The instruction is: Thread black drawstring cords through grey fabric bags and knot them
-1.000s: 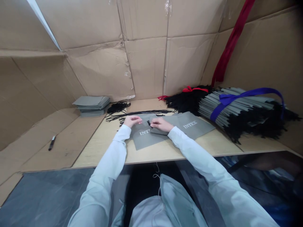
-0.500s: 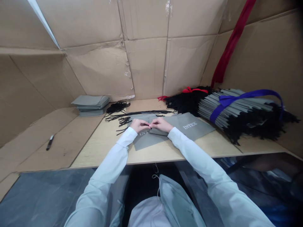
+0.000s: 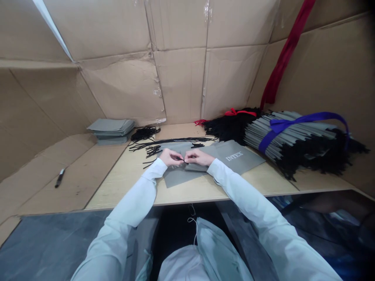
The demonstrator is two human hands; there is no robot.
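Note:
At the middle of the table, my left hand (image 3: 170, 157) and my right hand (image 3: 199, 157) meet fingertip to fingertip. Both are closed in a pinch on a short black cord (image 3: 184, 160); most of it is hidden by the fingers. Beneath them lies a grey fabric pouch (image 3: 180, 180) with white lettering, partly covered by my left hand. A second grey pouch (image 3: 246, 162) printed INTEX spreads out to the right, under my right hand and wrist. Loose black cords (image 3: 181, 139) lie in a line just behind the hands.
At the back left are a stack of grey pouches (image 3: 113, 132) and a coil of black cords (image 3: 145, 134). A marker (image 3: 59, 178) lies on the left. On the right sit a ribbon-tied pouch bundle (image 3: 301, 134) and a black cord bundle (image 3: 225, 128). Cardboard walls (image 3: 181, 82) surround the table.
My fingertips have drawn slightly apart, with more of the black cord showing between them. Both hands have shifted a little lower in the view.

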